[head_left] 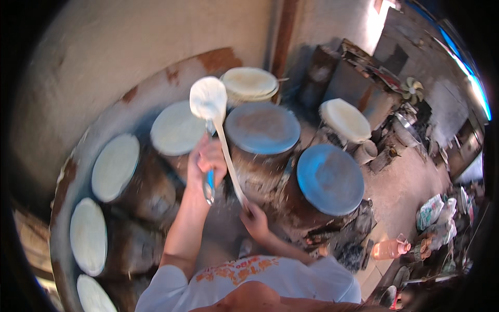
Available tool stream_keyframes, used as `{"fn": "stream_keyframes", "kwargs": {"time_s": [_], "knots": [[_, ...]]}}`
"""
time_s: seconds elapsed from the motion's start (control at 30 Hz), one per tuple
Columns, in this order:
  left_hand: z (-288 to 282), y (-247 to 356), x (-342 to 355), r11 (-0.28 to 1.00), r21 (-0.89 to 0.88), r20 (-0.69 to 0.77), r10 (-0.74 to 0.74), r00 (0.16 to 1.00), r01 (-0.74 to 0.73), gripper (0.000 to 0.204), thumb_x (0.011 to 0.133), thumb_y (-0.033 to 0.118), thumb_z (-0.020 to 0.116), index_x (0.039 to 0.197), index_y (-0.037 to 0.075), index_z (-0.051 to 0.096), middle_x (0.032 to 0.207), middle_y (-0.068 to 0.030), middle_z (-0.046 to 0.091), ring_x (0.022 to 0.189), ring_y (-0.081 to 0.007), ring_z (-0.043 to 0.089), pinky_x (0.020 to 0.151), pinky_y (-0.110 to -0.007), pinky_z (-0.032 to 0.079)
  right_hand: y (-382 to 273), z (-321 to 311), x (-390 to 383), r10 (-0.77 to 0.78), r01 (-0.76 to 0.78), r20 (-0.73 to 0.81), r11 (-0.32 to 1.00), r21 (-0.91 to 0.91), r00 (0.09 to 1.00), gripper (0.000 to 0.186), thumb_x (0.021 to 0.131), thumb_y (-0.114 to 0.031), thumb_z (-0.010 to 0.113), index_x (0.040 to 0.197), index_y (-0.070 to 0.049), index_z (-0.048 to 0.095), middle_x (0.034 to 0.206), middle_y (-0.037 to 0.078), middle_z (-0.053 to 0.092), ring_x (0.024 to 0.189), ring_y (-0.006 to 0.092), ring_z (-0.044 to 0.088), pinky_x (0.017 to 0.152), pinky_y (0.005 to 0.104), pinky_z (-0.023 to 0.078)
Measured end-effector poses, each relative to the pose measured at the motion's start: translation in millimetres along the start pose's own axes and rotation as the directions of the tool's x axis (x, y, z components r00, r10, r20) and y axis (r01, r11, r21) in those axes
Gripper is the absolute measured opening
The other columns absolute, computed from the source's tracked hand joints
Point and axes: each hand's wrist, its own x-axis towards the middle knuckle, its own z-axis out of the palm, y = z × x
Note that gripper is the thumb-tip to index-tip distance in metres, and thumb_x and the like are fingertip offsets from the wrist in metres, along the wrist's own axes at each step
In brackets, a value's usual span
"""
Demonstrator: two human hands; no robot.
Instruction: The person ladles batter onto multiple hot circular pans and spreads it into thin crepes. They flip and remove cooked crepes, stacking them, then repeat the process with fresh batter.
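Observation:
My left hand (210, 160) is closed around the blue handle (210, 180) of a metal kitchen utensil, probably a ladle, whose looped end sticks out below the fist. Lower and to the right, my right hand (254, 219) grips a long, pale wooden stick (231, 169) slanting up to the left. Both tools meet at a round head coated in white batter (208, 98); I cannot tell which tool it belongs to. Behind it lies a round griddle covered with a pale layer (179, 129). A bare dark griddle (263, 128) sits right of the stick.
More pale-covered griddles (115, 167) curve along the left wall on drum-like stoves. At right stands another dark griddle (330, 179). Behind are stacked pale rounds (249, 82) and a pale disc (345, 120). A pinkish jug (391, 248) and plastic bags (436, 212) lie at far right.

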Motion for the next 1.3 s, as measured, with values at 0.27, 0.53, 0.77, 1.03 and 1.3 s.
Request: {"fn": "stream_keyframes", "kwargs": {"time_s": [0.27,0.53,0.77,1.03,1.3], "knots": [[-117.0,87.3,169.9,0.948,-0.253,-0.408,-0.286,0.867,0.194,0.035,0.097,0.022,0.045,0.066,0.011,0.033,0.052,0.0017,0.034,0.040,-0.0108,0.039,0.040,-0.026,0.037,82.7,-100.9,109.8,0.659,-0.439,-0.368,0.729,0.525,0.656,0.055,0.078,0.007,0.055,0.131,-0.007,0.049,0.082,0.001,0.059,0.054,0.0066,0.048,0.041,0.0198,0.034],[-175.2,117.1,224.1,0.473,0.619,-0.747,0.111,0.655,0.626,0.045,0.093,0.015,0.054,0.135,0.028,0.042,0.065,0.0023,0.040,0.045,-0.0035,0.037,0.038,-0.018,0.033,127.7,-53.7,156.8,0.244,-0.370,-0.748,0.929,-0.002,0.617,0.050,0.069,0.007,0.061,0.117,-0.003,0.059,0.101,0.005,0.056,0.079,0.0118,0.055,0.069,0.0258,0.048],[-198.3,183.2,259.9,-0.424,0.637,-0.649,0.156,0.744,0.644,0.057,0.090,0.014,0.058,0.141,0.028,0.036,0.064,-0.0015,0.048,0.044,-0.0084,0.042,0.039,-0.028,0.036,119.4,-41.3,231.9,0.147,-0.581,-0.760,0.739,-0.341,0.633,0.049,0.064,0.007,0.058,0.113,0.001,0.055,0.111,0.018,0.050,0.106,0.0360,0.048,0.090,0.0388,0.041],[-221.7,255.8,289.8,-0.987,0.157,-0.344,-0.082,0.936,-0.029,0.054,0.088,0.018,0.056,0.137,0.034,0.041,0.083,-0.0142,0.061,0.078,-0.0328,0.060,0.068,-0.043,0.048,107.5,-13.8,227.9,0.156,-0.675,-0.749,0.576,-0.461,0.644,0.044,0.073,0.004,0.054,0.116,-0.004,0.056,0.112,0.015,0.052,0.106,0.0357,0.048,0.087,0.0409,0.044],[-204.2,302.1,299.4,-0.996,0.020,-0.207,-0.094,0.974,-0.092,0.052,0.086,0.016,0.059,0.133,0.034,0.045,0.076,-0.0155,0.059,0.073,-0.0336,0.058,0.064,-0.045,0.047,94.4,2.3,233.4,0.219,-0.650,-0.676,0.584,-0.486,0.703,0.045,0.072,0.001,0.054,0.117,-0.004,0.055,0.110,0.014,0.054,0.101,0.0319,0.051,0.083,0.0402,0.046]]}}
